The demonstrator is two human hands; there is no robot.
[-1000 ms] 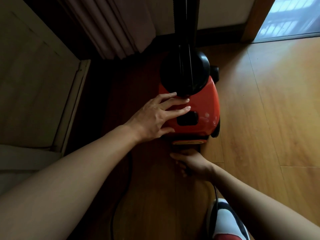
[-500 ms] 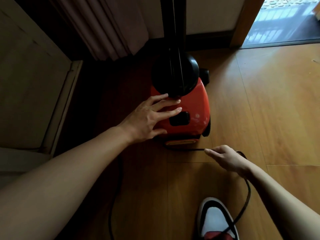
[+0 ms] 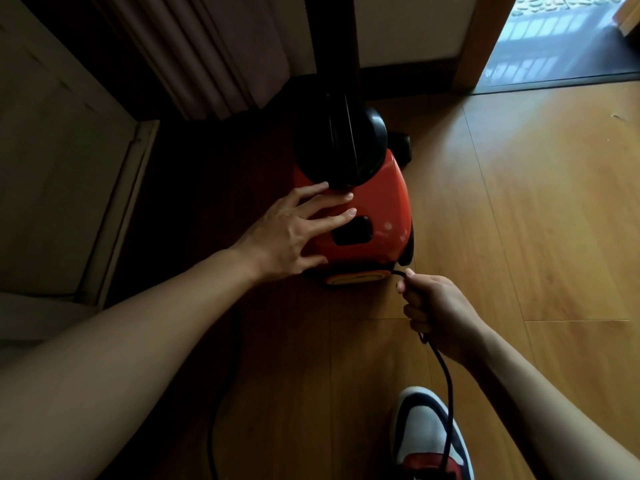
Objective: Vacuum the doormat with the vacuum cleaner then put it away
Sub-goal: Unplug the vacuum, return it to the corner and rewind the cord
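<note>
Two bare hands are working on a glossy red plastic canister vacuum cleaner, which is sitting on the warm-toned wooden plank floor in a dim corner, near a pleated brownish fabric curtain. The left hand is lying on the smooth curved casing with its grip spread, fingers straight and fanned, the tips reaching just beside a black rounded recess and touching the edge of a shiny black dome from which a dark upright tube is rising. The right hand is curling its grip round a thin black rubbery cord just beside the machine's rear corner; the cord is running from the casing into the fist, then trailing down across a white, navy and red shoe. The doormat is not showing clearly anywhere, so the vacuuming itself is not the step in hand; this looks like cord handling, with one hand bracing the body while the other is managing the lead. Whether the cord is being drawn out or fed back cannot be told from here, though the parked spot by the wall is hinting at putting away. The next move is probably calling for a steady brace on the slippery shell and an even, straight line on the flexible cord, so it is not kinking or snagging on the shoe.
</note>
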